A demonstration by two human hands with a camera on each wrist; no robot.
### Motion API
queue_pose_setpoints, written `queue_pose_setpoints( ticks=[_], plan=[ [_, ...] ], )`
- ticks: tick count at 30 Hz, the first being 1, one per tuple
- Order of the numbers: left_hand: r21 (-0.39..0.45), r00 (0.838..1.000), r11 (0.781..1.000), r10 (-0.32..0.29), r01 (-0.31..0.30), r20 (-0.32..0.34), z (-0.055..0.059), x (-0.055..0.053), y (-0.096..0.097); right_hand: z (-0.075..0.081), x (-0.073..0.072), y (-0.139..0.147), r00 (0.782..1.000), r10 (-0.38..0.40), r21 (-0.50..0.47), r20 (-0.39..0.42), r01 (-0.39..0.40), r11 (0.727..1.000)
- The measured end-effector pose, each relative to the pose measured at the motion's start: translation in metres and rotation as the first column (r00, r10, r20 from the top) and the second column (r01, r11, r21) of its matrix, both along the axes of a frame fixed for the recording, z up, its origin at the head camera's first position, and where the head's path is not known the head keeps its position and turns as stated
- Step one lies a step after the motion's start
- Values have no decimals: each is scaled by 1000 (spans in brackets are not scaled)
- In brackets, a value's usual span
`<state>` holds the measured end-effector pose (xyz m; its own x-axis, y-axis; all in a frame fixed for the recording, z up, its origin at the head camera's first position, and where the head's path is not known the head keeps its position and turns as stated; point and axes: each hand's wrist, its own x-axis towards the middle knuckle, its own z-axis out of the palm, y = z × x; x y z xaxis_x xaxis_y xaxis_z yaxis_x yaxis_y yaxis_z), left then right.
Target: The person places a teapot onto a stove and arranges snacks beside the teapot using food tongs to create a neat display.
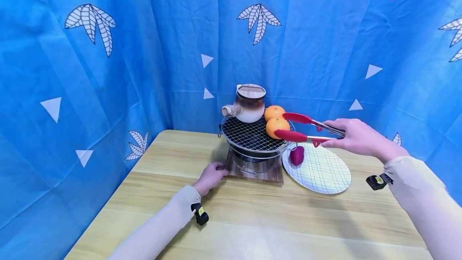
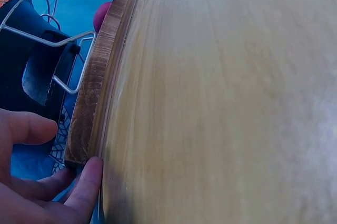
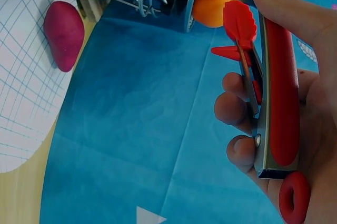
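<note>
My right hand (image 1: 355,137) grips a pair of tongs (image 3: 281,92) with red handles and red tips. The tips stand apart at the right side of two oranges (image 1: 277,127), the nearer one overlapping the front orange in the head view; whether they touch is unclear. Both oranges lie on the black wire grill (image 1: 249,133) of a small round stove. My left hand (image 1: 211,177) is at the left front corner of the stove's wooden base (image 1: 252,171). In the left wrist view its fingertips (image 2: 92,174) touch that corner, with the thumb held apart above.
A clay teapot (image 1: 249,109) with a wooden lid and side handle stands at the back of the grill. To the right, a white checked plate (image 1: 325,171) holds a purple-red, sweet-potato-like piece (image 1: 297,155). A blue curtain (image 1: 195,51) hangs behind the wooden table (image 1: 245,228).
</note>
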<state>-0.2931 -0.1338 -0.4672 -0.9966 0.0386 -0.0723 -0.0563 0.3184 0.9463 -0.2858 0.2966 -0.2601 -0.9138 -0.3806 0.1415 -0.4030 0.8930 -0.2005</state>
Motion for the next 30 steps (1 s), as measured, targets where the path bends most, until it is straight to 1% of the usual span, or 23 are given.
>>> queue_pose_setpoints(
  ticks=[5,13,19,30],
  plan=[
    [-6,1000,1000,-4,4,-7,-1,0,0,-2,1,5,1000,-10,-6,-5,10,1000],
    [21,1000,1000,-6,6,1,-2,1,-1,-5,7,14,1000,-23,-20,-13,23,1000],
    [19,1000,1000,-4,4,5,-2,1,-1,-8,8,22,999,-33,-16,-16,32,999],
    [17,1000,1000,0,0,13,-1,2,0,-19,13,40,998,-55,-3,-22,54,999]
  ],
)
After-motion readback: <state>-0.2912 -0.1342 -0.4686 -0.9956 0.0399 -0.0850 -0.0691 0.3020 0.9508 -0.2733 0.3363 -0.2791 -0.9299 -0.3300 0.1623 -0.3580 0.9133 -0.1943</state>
